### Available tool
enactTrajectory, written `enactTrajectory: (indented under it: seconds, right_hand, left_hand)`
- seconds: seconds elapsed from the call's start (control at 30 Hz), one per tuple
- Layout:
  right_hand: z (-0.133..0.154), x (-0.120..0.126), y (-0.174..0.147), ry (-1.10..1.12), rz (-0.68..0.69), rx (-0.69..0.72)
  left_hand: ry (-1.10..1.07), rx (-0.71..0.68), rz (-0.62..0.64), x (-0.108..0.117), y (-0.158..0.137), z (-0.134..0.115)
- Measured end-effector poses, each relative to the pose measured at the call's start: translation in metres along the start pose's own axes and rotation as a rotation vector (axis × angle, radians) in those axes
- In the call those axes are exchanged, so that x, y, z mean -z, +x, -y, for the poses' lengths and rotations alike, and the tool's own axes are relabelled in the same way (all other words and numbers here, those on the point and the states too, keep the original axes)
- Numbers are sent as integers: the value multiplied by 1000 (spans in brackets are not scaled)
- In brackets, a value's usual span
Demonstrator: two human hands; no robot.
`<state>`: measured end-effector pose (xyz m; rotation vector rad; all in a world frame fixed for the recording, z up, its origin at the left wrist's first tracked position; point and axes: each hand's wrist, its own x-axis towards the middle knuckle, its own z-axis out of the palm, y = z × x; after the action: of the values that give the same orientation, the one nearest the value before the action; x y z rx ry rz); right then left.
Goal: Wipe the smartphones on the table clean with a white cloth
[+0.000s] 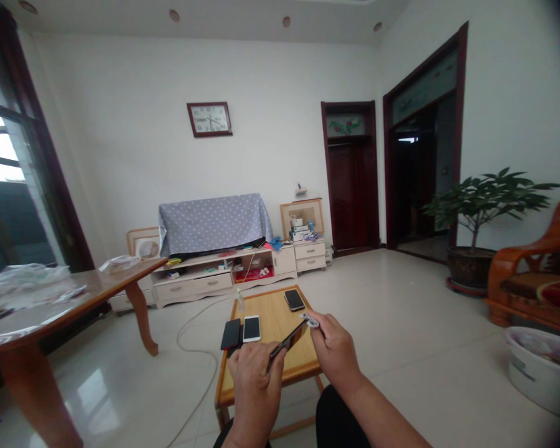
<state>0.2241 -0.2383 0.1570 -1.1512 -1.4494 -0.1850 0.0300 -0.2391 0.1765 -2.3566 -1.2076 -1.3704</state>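
My left hand (256,376) grips a dark smartphone (290,339) by its lower end, tilted above a small wooden table (270,303). A crumpled piece of whitish-grey cloth (310,320) is pinched in my right hand (335,348), at the phone's upper end. On the tabletop beyond my left hand lie a white phone (251,328) and, beside it, a flat black phone-like thing (231,334). Another dark phone (294,300) lies near the back right corner. A small clear bottle (241,301) stands at the back left.
A larger wooden table (98,292) with plastic bags is at the left. A cable (204,352) runs over the floor. Ahead stands a low white cabinet (196,286). To the right are a potted plant (473,261), a wooden armchair (504,280) and a white tub (536,376).
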Motion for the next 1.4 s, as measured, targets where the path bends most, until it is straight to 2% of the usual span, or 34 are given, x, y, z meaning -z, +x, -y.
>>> enactTrajectory:
  seconds: [0.2, 0.37, 0.6, 0.77, 1.03, 1.23, 1.4]
  right_hand:
    - [3, -5, -6, -17, 96, 132]
    - [0, -3, -3, -71, 18, 67]
    - [11, -12, -8, -33, 136, 169]
    - [2, -8, 1, -74, 57, 84]
    - [46, -15, -18, -12, 232, 251]
    - [39, -15, -11, -69, 142, 137]
    - [53, -20, -19, -83, 238, 203]
  left_hand:
    - [-33, 5, -17, -2, 1, 4]
    - [-49, 23, -28, 0, 2, 4]
    - [-44, 29, -7, 2, 3, 6]
    - [-55, 37, -18, 4, 4, 5]
    - [2, 53, 8, 1, 2, 8]
    - [10, -6, -15, 4, 3, 6]
    - [48, 26, -41, 2, 1, 8]
